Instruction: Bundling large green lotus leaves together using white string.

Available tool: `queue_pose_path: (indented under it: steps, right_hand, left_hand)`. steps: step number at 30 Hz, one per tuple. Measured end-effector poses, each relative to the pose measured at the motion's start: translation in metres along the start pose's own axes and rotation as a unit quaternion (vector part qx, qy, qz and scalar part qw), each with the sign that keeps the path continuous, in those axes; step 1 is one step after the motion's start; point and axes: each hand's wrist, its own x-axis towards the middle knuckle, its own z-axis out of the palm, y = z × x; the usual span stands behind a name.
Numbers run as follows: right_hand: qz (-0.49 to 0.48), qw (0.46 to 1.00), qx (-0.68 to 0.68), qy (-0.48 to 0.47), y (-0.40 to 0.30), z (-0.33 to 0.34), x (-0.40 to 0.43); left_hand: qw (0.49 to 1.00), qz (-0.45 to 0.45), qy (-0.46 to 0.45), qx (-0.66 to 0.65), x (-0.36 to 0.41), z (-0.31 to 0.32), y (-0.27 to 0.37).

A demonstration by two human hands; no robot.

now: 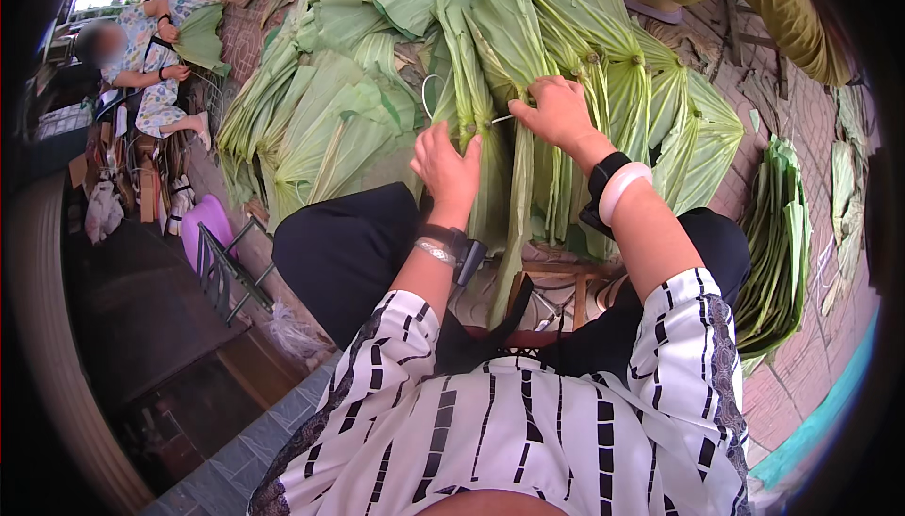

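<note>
A row of folded, pleated green lotus leaves (pixel 505 42) lies before my knees, their stem centres facing me. My left hand (pixel 447 168) grips a gathered leaf at its centre, with thumb and forefinger on either side. To its right, my right hand (pixel 555 112) has its fingers closed over the neck of another folded leaf; its fingertips are partly hidden. A short white length of cord or thin rod (pixel 502 119) shows between the hands. Left of them, a white cord loop (pixel 425 95) curves up from the leaves.
More flattened lotus leaves (pixel 325 141) spread left. A leaf bundle (pixel 774 247) stands by my right knee. A person (pixel 145 56) sits at upper left holding a leaf; another person's trouser leg (pixel 763 7) is at upper right. A purple stool (pixel 206 230) stands left, near a metal frame (pixel 233 268).
</note>
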Motion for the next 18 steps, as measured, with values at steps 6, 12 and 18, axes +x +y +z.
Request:
queue_pose_path:
  steps: [6, 12, 18]
  right_hand:
    - [-0.145, 0.954, -0.204, 0.167, 0.001, -0.007, -0.003]
    - [-0.293, 0.929, -0.225, 0.008, -0.026, 0.021, -0.025]
    - [-0.265, 0.928, -0.261, -0.017, -0.017, 0.011, -0.016]
  left_hand:
    - [0.998, -0.033, -0.012, -0.049, 0.004, -0.002, -0.018]
    - [0.995, -0.024, -0.003, -0.094, 0.002, 0.0, -0.021]
    - [0.993, -0.024, -0.003, -0.117, 0.007, 0.004, -0.017]
